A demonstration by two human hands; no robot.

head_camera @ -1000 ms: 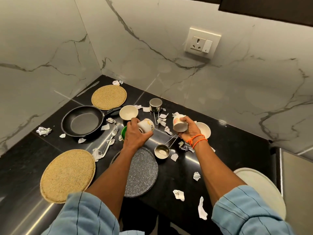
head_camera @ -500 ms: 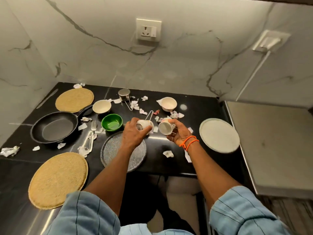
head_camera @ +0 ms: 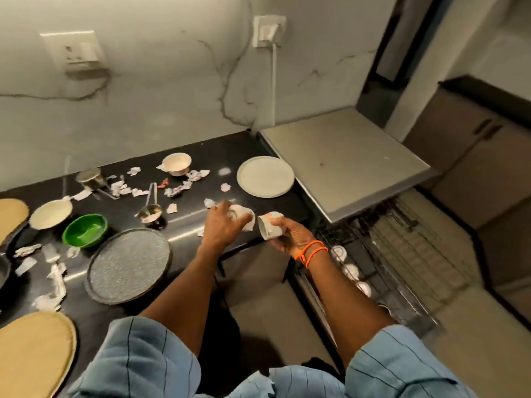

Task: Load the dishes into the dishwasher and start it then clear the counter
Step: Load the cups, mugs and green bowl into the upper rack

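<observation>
Fingers of both hands, left (head_camera: 222,225) and right (head_camera: 290,235), each clasp a cup (head_camera: 270,228) over the desk (head_camera: 186,222) edge, beside the rack (head_camera: 382,254). Either tilted cup could slip and chip against the wires.

counter (head_camera: 184,225): glossy black stone, streaked with reflections
wall (head_camera: 172,90): smooth veined marble
green bowl (head_camera: 85,230): shiny, plastic-looking
dark plate (head_camera: 129,265): speckled, matt
measuring cups (head_camera: 150,214): polished metal
round mats (head_camera: 34,351): rough woven fibre
scraps (head_camera: 138,192): crumpled paper
dishwasher top (head_camera: 344,159): brushed, matt grey
sleeves (head_camera: 138,357): soft striped cloth
</observation>
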